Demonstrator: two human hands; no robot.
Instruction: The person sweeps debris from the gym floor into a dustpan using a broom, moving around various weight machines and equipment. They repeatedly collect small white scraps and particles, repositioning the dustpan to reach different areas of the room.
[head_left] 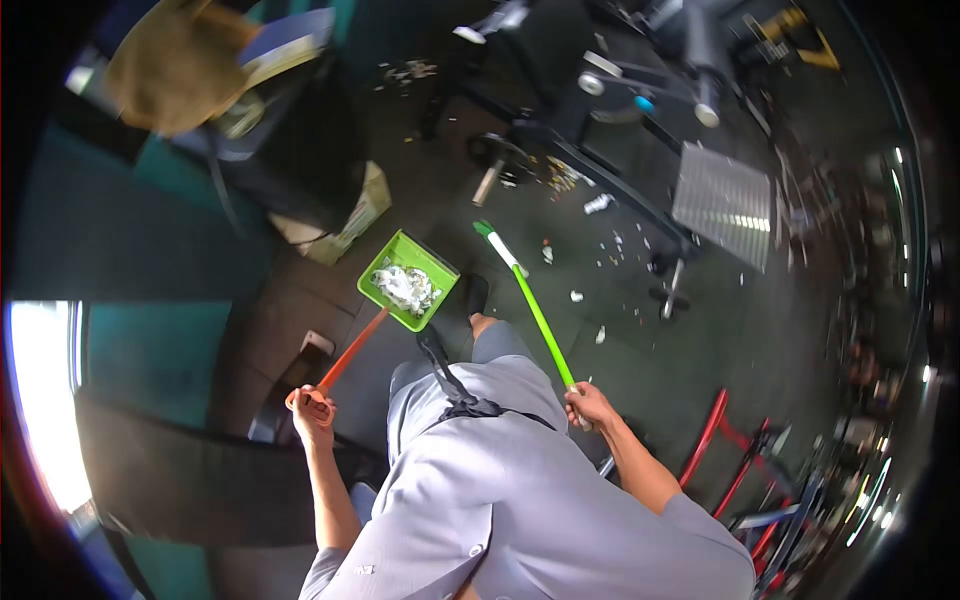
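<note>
My left hand (314,415) is closed around the orange handle of a green dustpan (447,268). Crumpled white scraps (404,287) lie in the pan, which is out in front of my left leg. In my right hand (588,405) is the bright green stick of a broom (540,318), gripped near its end. The broom slants forward, and its white and green head (487,236) is to the right of the pan, apart from it.
Paper bits (597,204) and small litter (562,175) are strewn over the dark floor ahead and right. Gym equipment (600,160) stands beyond, with a ridged plate (727,203). A red metal frame (706,437) is at my right. A cardboard box (345,222) sits front left.
</note>
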